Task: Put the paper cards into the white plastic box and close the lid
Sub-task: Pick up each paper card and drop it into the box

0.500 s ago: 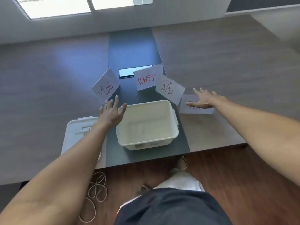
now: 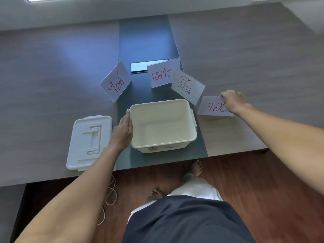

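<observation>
At frame centre, the open white box [image 2: 163, 125] sits on the bench [image 2: 43, 85]; my left hand [image 2: 122, 132] lies flat against its left wall, fingers extended. My right hand [image 2: 232, 100] pinches the rightmost card [image 2: 213, 106]; three cards [image 2: 161, 72] stand behind, the lid [image 2: 89, 141] lies lower left.
</observation>
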The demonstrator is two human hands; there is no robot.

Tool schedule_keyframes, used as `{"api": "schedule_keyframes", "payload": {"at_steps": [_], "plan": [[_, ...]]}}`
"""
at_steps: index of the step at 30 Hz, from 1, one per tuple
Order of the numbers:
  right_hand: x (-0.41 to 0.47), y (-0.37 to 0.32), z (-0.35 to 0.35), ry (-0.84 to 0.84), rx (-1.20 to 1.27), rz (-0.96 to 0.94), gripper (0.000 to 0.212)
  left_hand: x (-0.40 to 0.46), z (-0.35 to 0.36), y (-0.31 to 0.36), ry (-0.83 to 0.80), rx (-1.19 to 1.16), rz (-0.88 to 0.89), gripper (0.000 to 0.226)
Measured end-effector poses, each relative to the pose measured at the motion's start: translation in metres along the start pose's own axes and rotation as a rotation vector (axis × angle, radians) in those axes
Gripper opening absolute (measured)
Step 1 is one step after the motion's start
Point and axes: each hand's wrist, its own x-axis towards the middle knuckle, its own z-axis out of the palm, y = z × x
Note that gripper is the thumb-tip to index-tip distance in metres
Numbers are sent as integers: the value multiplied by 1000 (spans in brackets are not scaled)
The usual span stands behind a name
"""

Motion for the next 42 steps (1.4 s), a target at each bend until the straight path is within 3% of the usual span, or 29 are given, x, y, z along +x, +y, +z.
{"api": "schedule_keyframes", "payload": {"at_steps": [5,12,21,29,33,37,42], "plan": [[-5,-2,-10,-26,19,3,29,1,13,-1,46,-230,12,55],[-18,-16,-28,-1,131,35,32,10,17,3,88,-233,62,54],[-35,-41,-59,227,293,-25,27,21,16,7,70,-272,73,52],[-57,-91,-103,485,474,-203,30,21,15,10,73,-291,80,52],[-69,-125,-109,433,625,-314,30,20,14,10,83,-291,77,51],[-79,-156,-96,269,762,-419,29,19,14,11,84,-307,70,51],[-80,-172,-60,50,713,-460,28,19,15,11,82,-339,61,52]]}}
